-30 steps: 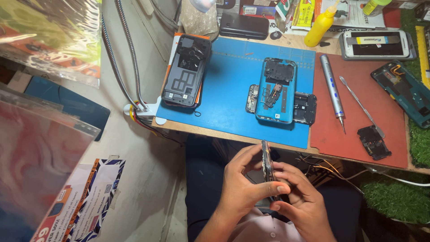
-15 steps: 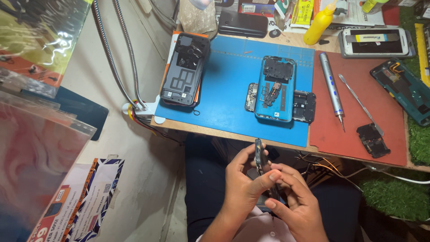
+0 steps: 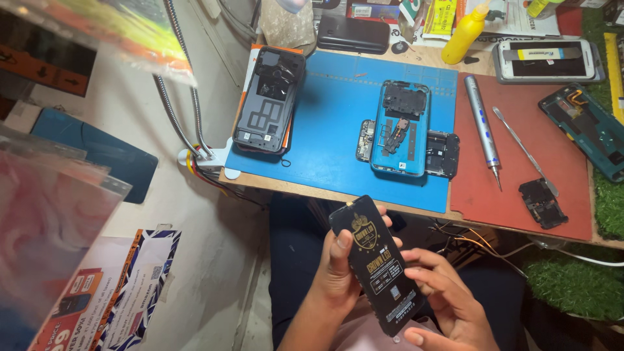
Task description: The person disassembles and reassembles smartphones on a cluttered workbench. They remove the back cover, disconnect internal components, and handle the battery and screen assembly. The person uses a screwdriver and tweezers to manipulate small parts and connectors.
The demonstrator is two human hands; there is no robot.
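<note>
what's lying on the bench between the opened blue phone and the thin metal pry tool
In the head view, a small black cover piece lies against the opened blue phone, then a grey electric screwdriver, before the pry tool.

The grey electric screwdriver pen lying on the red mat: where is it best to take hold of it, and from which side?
Probably grip the grey screwdriver at mid-barrel, coming from above, fingers across its width. It lies flat on the red mat, thin bit toward the person, so the smooth thick barrel offers the surest hold. A metal pry tool lies close on its right; the left side is freer.
</note>
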